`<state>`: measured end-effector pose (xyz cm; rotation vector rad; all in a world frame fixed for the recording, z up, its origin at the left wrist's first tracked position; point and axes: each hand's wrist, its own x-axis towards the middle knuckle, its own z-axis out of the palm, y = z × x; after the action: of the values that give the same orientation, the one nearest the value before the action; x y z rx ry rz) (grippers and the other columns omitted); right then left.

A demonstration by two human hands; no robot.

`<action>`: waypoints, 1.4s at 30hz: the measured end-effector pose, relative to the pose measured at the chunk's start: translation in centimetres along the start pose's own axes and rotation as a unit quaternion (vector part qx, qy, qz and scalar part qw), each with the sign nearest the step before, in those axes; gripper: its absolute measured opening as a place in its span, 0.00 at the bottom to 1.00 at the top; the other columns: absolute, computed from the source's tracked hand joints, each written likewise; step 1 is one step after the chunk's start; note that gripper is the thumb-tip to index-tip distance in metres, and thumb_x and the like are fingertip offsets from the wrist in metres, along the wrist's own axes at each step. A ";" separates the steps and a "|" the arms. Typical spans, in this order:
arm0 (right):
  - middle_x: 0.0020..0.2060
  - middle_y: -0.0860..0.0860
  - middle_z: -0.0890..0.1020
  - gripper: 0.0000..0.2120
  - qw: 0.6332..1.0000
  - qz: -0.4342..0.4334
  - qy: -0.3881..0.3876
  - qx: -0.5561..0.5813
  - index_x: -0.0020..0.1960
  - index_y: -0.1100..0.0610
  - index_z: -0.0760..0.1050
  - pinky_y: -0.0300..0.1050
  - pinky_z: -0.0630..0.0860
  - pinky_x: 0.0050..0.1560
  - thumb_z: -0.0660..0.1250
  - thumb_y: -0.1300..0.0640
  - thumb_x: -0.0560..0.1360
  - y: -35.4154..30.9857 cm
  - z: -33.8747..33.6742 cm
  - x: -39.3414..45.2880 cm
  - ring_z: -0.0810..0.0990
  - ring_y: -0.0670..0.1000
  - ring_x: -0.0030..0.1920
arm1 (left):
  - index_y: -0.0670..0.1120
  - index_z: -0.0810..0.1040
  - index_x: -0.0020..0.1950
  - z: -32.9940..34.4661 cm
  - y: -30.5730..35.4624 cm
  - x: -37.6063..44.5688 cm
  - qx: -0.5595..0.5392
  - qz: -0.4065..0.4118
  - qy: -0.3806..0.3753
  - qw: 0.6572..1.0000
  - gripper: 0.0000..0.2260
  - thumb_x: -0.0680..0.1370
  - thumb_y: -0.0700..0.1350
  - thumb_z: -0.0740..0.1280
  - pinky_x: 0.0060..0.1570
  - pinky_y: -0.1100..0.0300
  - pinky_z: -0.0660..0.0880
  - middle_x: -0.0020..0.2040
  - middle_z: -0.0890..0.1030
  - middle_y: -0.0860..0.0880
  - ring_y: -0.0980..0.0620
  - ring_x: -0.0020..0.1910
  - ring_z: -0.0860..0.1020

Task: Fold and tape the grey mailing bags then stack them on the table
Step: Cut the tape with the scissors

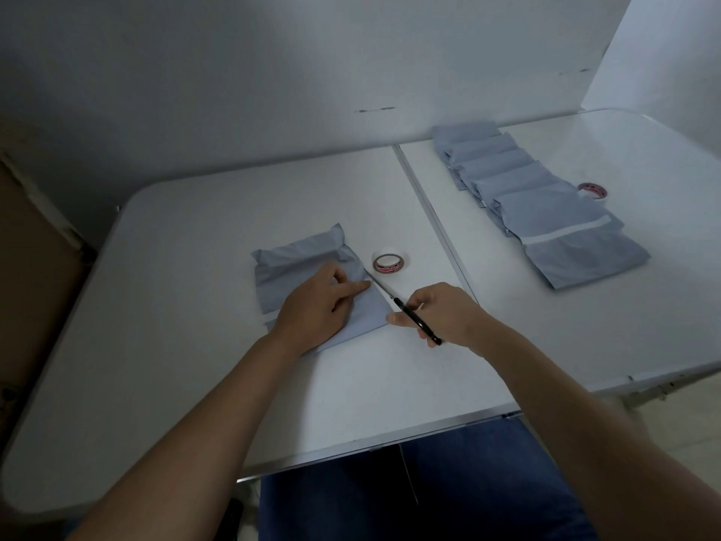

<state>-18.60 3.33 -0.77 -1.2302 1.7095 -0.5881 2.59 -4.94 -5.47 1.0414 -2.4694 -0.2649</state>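
**Operator:** Where does the folded grey bag [312, 275] lie relative to both hands?

**Technician:** It lies on the left half of the white table [187, 345], directly under the left hand [318, 304]. That hand rests on the bag with the index finger extended toward the bag's right edge, pressing the fold flat. The right hand [441, 312] is just beside that same edge, gripping a pair of black-handled scissors [405, 312].

**Operator:** How do the blades stand?

**Technician:** The blades point up and left, toward the left fingertip and the tape roll [389, 261] beyond it. Whether they are parted cannot be told. Any tape strip between roll and bag is too faint to confirm.

**Operator:** Which hand is nearer the stack?

**Technician:** The right; the row of finished bags [546, 201] lies far right.
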 end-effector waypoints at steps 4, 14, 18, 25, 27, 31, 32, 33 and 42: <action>0.28 0.53 0.78 0.18 1.000 0.014 -0.014 -0.007 0.46 0.59 0.78 0.37 0.72 0.27 0.76 0.45 0.68 0.0 -0.1 0.1 0.74 0.46 0.22 | 0.54 0.78 0.65 0.0 -0.2 0.0 -0.011 -0.005 -0.014 1.000 0.16 0.78 0.41 0.64 0.33 0.62 0.66 0.50 0.73 0.52 0.58 0.37 0.69; 0.30 0.52 0.80 0.17 0.995 -0.011 -0.064 -0.070 0.47 0.57 0.78 0.39 0.76 0.32 0.76 0.45 0.68 0.4 -1.5 -0.5 0.77 0.47 0.26 | 0.54 0.71 0.70 -2.6 2.9 6.1 -0.135 -0.035 -0.054 0.989 0.23 0.77 0.41 0.69 0.54 0.69 0.69 0.63 0.73 0.54 0.59 0.54 0.74; 0.32 0.53 0.80 0.18 0.993 -0.003 -0.068 -0.092 0.47 0.56 0.77 0.39 0.78 0.33 0.75 0.44 0.68 0.2 -2.0 -0.4 0.77 0.48 0.28 | 0.50 0.79 0.63 -1.4 3.8 8.7 -0.105 -0.026 -0.094 0.990 0.14 0.77 0.44 0.69 0.58 0.57 0.74 0.57 0.81 0.51 0.54 0.53 0.78; 0.34 0.54 0.82 0.17 0.991 0.005 -0.011 -0.135 0.47 0.55 0.76 0.37 0.77 0.31 0.75 0.44 0.69 0.8 -5.2 0.3 0.78 0.46 0.26 | 0.49 0.80 0.54 -1.0 0.5 11.8 -0.202 -0.333 0.021 0.921 0.10 0.74 0.46 0.72 0.50 0.58 0.79 0.48 0.84 0.48 0.52 0.43 0.83; 0.33 0.54 0.82 0.18 0.991 0.005 0.032 -0.130 0.47 0.56 0.74 0.39 0.77 0.30 0.75 0.45 0.69 1.1 -5.9 0.9 0.78 0.47 0.25 | 0.47 0.79 0.50 -0.3 0.2 12.4 -0.203 -0.356 -0.001 0.912 0.08 0.73 0.46 0.72 0.50 0.56 0.80 0.45 0.84 0.48 0.51 0.41 0.83; 0.41 0.57 0.81 0.18 0.967 -0.002 0.125 -0.222 0.49 0.61 0.71 0.48 0.78 0.38 0.72 0.48 0.73 1.4 -6.3 3.0 0.82 0.55 0.36 | 0.46 0.79 0.48 0.7 1.1 13.7 -0.149 -0.327 -0.030 0.933 0.03 0.76 0.44 0.69 0.52 0.55 0.78 0.48 0.83 0.46 0.49 0.46 0.82; 0.44 0.57 0.80 0.18 0.955 -0.007 0.134 -0.264 0.51 0.62 0.70 0.47 0.76 0.39 0.70 0.48 0.74 1.4 -6.4 3.6 0.81 0.56 0.41 | 0.46 0.79 0.49 0.7 1.3 14.0 -0.135 -0.319 -0.034 0.937 0.04 0.76 0.44 0.67 0.53 0.55 0.78 0.49 0.83 0.46 0.48 0.47 0.81; 0.46 0.57 0.79 0.19 0.946 -0.011 0.137 -0.292 0.53 0.62 0.70 0.45 0.74 0.40 0.69 0.48 0.74 1.2 -6.5 4.2 0.80 0.57 0.44 | 0.46 0.80 0.50 0.6 1.5 14.2 -0.129 -0.316 -0.033 0.939 0.05 0.77 0.43 0.66 0.54 0.54 0.78 0.50 0.83 0.46 0.48 0.47 0.81; 0.36 0.50 0.68 0.11 0.853 -0.038 0.227 -0.469 0.41 0.59 0.72 0.43 0.65 0.40 0.62 0.52 0.78 -0.9 -6.1 8.4 0.71 0.54 0.55 | 0.48 0.81 0.51 -3.7 1.9 9.2 -0.196 -0.282 0.032 0.939 0.09 0.80 0.39 0.63 0.43 0.72 0.75 0.46 0.82 0.52 0.58 0.41 0.81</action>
<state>-24.22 -5.44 -0.58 -1.9399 2.4944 -0.0272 -2.51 -10.23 1.45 1.5121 -1.8917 -0.8447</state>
